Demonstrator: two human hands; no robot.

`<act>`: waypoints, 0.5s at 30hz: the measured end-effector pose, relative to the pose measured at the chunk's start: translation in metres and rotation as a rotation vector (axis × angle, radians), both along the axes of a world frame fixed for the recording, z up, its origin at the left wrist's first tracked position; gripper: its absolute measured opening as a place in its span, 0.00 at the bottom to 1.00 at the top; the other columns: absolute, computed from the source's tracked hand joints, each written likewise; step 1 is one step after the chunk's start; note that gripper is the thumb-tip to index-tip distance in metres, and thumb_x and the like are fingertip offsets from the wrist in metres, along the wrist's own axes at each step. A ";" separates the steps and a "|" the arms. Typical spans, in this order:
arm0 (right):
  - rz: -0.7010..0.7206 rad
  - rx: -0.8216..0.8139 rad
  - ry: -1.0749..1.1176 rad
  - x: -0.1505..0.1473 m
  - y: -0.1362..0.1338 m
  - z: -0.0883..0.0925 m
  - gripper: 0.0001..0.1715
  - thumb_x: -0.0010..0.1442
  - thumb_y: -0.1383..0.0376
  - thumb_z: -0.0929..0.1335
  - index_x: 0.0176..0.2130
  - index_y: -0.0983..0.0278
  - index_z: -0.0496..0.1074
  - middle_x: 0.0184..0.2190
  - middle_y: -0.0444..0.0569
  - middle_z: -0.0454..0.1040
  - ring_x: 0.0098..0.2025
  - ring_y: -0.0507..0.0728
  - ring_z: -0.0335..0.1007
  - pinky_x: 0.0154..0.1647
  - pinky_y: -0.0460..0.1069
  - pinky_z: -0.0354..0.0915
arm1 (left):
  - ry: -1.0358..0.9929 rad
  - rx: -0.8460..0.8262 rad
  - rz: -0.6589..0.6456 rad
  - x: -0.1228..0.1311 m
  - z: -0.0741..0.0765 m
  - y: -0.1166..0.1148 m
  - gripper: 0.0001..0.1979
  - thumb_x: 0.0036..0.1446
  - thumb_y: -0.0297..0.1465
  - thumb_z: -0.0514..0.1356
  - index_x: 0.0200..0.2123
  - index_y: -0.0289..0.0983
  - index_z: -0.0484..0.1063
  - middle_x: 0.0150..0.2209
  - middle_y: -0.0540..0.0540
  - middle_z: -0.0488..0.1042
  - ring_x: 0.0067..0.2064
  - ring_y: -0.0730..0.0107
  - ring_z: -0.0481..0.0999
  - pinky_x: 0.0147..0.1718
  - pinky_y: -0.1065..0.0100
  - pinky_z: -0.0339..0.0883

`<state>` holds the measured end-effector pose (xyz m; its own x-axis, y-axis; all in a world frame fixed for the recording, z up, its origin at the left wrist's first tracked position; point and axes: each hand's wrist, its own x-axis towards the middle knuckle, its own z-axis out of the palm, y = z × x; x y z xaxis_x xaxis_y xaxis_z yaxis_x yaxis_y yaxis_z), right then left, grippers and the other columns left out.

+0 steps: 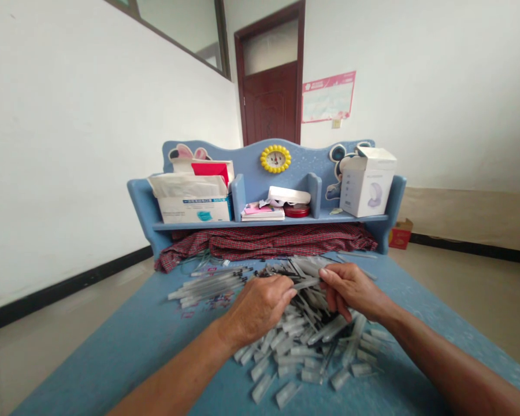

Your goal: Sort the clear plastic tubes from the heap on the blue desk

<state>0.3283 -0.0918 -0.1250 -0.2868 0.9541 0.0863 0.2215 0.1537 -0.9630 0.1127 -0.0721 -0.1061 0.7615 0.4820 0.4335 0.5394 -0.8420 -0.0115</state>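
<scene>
A heap of clear pen barrels and caps [312,341] lies spread over the blue desk [134,346]. Assembled pens [212,283] lie in a row to the left of the heap. My left hand [257,306] and my right hand [351,289] meet above the heap. Both pinch the same clear pen part [305,283] between their fingertips, one at each end. The fingers of both hands are curled closed.
A blue shelf unit [260,190] stands at the desk's back with a tissue box [195,202], books, a small yellow clock [275,158] and a white carton [367,182]. A red checked cloth [264,240] lies beneath it. A brown door [271,101] is behind.
</scene>
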 end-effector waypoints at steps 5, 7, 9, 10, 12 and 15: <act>0.051 -0.022 0.064 0.002 0.000 0.003 0.21 0.53 0.49 0.65 0.31 0.65 0.61 0.16 0.41 0.72 0.10 0.47 0.62 0.09 0.40 0.44 | -0.009 -0.003 -0.007 0.000 0.000 0.001 0.11 0.63 0.30 0.47 0.33 0.35 0.67 0.28 0.48 0.71 0.31 0.71 0.71 0.30 0.72 0.60; 0.058 -0.026 0.064 0.001 -0.002 0.004 0.20 0.53 0.50 0.65 0.34 0.65 0.62 0.17 0.41 0.73 0.10 0.48 0.63 0.09 0.40 0.44 | -0.023 0.003 -0.004 0.000 0.000 0.001 0.11 0.63 0.30 0.46 0.33 0.35 0.67 0.28 0.48 0.71 0.31 0.71 0.71 0.30 0.73 0.60; 0.047 -0.022 0.037 0.001 -0.003 0.005 0.19 0.55 0.51 0.63 0.33 0.65 0.62 0.17 0.42 0.73 0.10 0.47 0.63 0.09 0.40 0.43 | -0.028 0.004 -0.005 0.000 0.000 0.002 0.12 0.63 0.30 0.46 0.33 0.35 0.67 0.27 0.48 0.70 0.31 0.71 0.71 0.30 0.73 0.60; 0.042 -0.018 0.020 0.000 -0.003 0.004 0.20 0.56 0.50 0.62 0.31 0.65 0.62 0.17 0.42 0.73 0.10 0.47 0.63 0.09 0.40 0.43 | -0.024 0.001 -0.008 -0.001 0.000 0.002 0.12 0.63 0.30 0.46 0.33 0.35 0.67 0.27 0.48 0.70 0.31 0.71 0.71 0.30 0.73 0.60; 0.027 -0.009 0.000 0.000 -0.002 0.003 0.20 0.56 0.51 0.62 0.27 0.65 0.61 0.16 0.43 0.72 0.10 0.47 0.62 0.09 0.40 0.44 | -0.013 -0.009 -0.015 -0.001 0.000 0.003 0.12 0.63 0.30 0.46 0.33 0.35 0.67 0.28 0.48 0.70 0.31 0.71 0.71 0.30 0.72 0.60; -0.008 0.008 0.034 0.003 0.000 0.003 0.18 0.53 0.52 0.65 0.28 0.65 0.61 0.17 0.42 0.72 0.11 0.48 0.64 0.09 0.40 0.47 | -0.003 -0.031 -0.011 -0.003 0.000 0.005 0.11 0.63 0.30 0.46 0.33 0.35 0.66 0.28 0.48 0.70 0.31 0.71 0.71 0.31 0.72 0.60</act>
